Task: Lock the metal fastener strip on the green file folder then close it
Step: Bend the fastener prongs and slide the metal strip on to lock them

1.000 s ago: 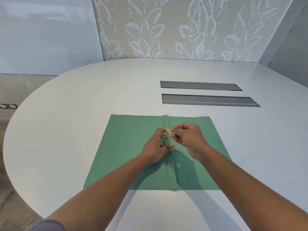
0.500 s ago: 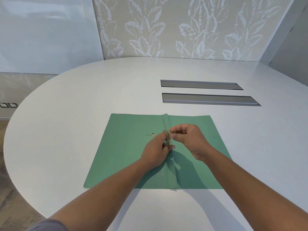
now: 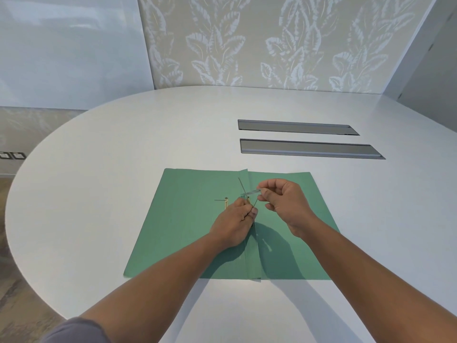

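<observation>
A green file folder (image 3: 188, 233) lies open and flat on the white table, its spine fold running toward me. Near the spine, thin metal fastener prongs (image 3: 241, 185) stick up from the folder. My left hand (image 3: 236, 220) pinches the base of the prongs against the folder. My right hand (image 3: 284, 203) holds a small flat metal fastener strip (image 3: 252, 193) by its right end, level and touching the prongs. A brass-coloured part of the fastener (image 3: 225, 201) lies on the left leaf beside my left hand.
The round white table (image 3: 123, 157) has two long grey recessed slots (image 3: 309, 148) beyond the folder on the right. The table's curved edge falls away on the left, with floor below. A patterned wall stands behind.
My right hand has shifted right and up, turning the metal strip from a slant to nearly level. My left hand has stayed at the prongs, and the brass part on the left leaf shows more.
</observation>
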Demonstrator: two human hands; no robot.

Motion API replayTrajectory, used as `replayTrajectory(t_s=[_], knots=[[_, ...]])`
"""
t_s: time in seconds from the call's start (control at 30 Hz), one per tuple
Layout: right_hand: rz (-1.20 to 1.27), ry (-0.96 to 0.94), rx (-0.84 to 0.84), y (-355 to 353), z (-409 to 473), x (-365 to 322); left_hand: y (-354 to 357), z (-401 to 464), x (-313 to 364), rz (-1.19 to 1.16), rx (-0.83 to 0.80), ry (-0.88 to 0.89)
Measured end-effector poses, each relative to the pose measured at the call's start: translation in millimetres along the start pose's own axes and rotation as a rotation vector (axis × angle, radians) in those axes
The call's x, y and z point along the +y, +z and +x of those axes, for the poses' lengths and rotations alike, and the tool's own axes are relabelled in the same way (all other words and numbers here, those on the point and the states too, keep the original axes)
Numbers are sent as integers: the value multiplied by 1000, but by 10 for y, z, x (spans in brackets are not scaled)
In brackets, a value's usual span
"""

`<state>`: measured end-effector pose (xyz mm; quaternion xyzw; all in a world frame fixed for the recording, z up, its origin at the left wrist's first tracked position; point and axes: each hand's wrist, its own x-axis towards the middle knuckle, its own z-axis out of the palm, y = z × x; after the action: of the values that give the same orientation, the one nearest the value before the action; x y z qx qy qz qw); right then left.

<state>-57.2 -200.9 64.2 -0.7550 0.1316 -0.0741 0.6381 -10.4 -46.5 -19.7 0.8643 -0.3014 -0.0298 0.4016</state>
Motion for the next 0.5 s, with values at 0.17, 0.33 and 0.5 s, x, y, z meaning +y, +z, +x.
replayTrajectory(t_s=[0.17,0.33,0.5], knots=[[-3,9,26,-8,-37,-1,-24,6,5,-84,-11,-55],[-19,7,19,17,-73,39,-30,-7,24,-79,-10,-51],[-35,-15,5,16,-77,74,-34,-21,24,-73,-3,-40]])
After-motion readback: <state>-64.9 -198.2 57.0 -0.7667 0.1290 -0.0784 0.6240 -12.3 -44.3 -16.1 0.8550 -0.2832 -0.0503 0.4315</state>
